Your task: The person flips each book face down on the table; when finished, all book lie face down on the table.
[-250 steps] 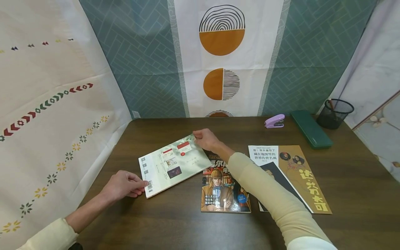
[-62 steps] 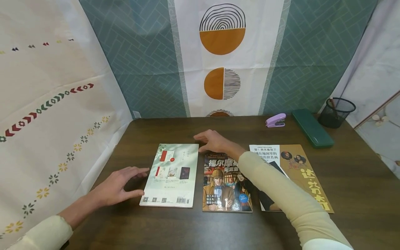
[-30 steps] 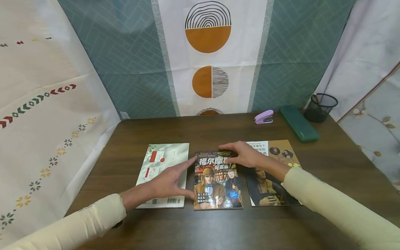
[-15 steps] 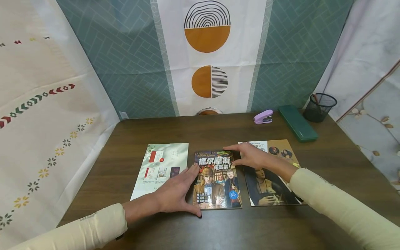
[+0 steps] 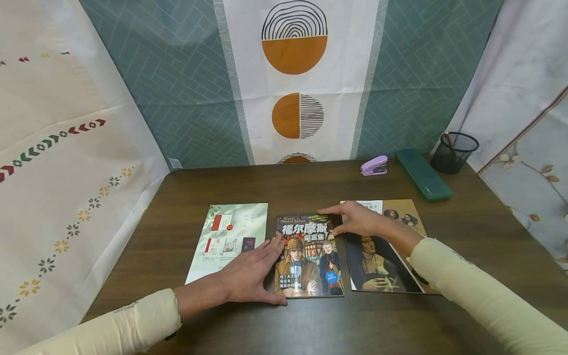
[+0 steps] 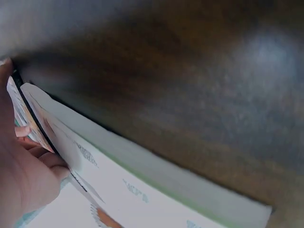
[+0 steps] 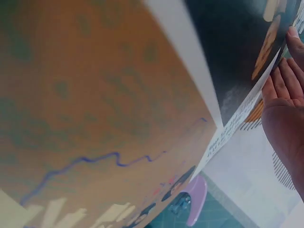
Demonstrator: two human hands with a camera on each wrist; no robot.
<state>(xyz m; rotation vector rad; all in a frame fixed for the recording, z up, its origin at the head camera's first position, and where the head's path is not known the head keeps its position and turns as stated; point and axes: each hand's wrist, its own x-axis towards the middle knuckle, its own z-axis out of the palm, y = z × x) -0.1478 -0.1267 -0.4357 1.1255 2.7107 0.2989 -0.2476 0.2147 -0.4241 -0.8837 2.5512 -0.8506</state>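
Note:
A comic-style detective book (image 5: 306,261) lies flat between both hands. My left hand (image 5: 250,276) rests along its left edge with fingers spread, thumb at the lower left corner. My right hand (image 5: 361,219) is at its upper right edge, fingers extended and thumb apart. The left forearm and hand cover the lower part of a pale green book (image 5: 237,222), whose page edge (image 6: 156,171) shows large in the left wrist view. Right of the detective book lies a book with a dark painting cover (image 5: 377,266), overlapping an ochre book (image 7: 95,95); my right arm partly hides both.
On the wooden table (image 5: 248,185), a lilac stapler (image 5: 374,166), a green case (image 5: 423,175) and a black mesh pen cup (image 5: 453,154) stand at the back right. Patterned cloths (image 5: 297,54) hang behind and at the sides.
The pale green book, earlier held tilted by both hands, now lies flat at left. Both hands have moved rightward to the detective book. The painting-cover book has shifted slightly.

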